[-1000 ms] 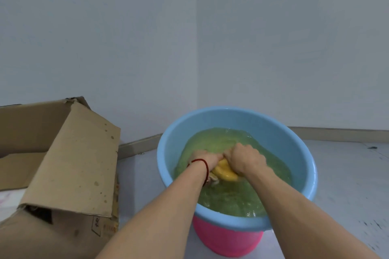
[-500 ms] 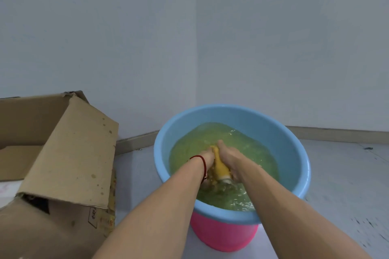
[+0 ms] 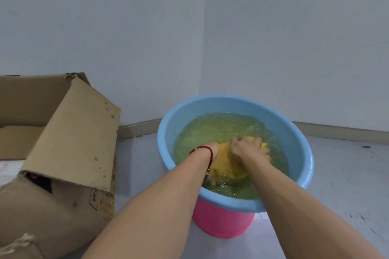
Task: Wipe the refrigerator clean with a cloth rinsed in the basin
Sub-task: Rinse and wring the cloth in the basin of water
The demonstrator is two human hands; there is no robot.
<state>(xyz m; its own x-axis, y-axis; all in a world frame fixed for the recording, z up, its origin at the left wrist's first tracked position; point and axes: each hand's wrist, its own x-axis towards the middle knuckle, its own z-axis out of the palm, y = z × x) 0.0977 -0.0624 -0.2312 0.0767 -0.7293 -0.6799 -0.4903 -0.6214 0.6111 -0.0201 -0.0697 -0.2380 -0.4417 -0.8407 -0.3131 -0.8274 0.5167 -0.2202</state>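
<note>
A light blue basin (image 3: 168,132) holds greenish, rippling water and stands on a pink tub (image 3: 221,223). A wet yellow cloth (image 3: 226,160) lies bunched at the water's surface between my hands. My left hand (image 3: 211,148), with a red string on its wrist, grips the cloth's left side, its fingers mostly hidden under the fabric. My right hand (image 3: 248,149) grips the cloth's far right part with curled fingers. No refrigerator is in view.
An open, stained cardboard box (image 3: 69,149) stands close to the left of the basin, one flap leaning toward it. Pale walls meet in a corner behind the basin. Grey floor (image 3: 347,174) stretches to the right.
The cloth was squeezed narrow between both hands half a second ago. Now it is spread wider, and my right hand has moved right and farther out over it; the water ripples.
</note>
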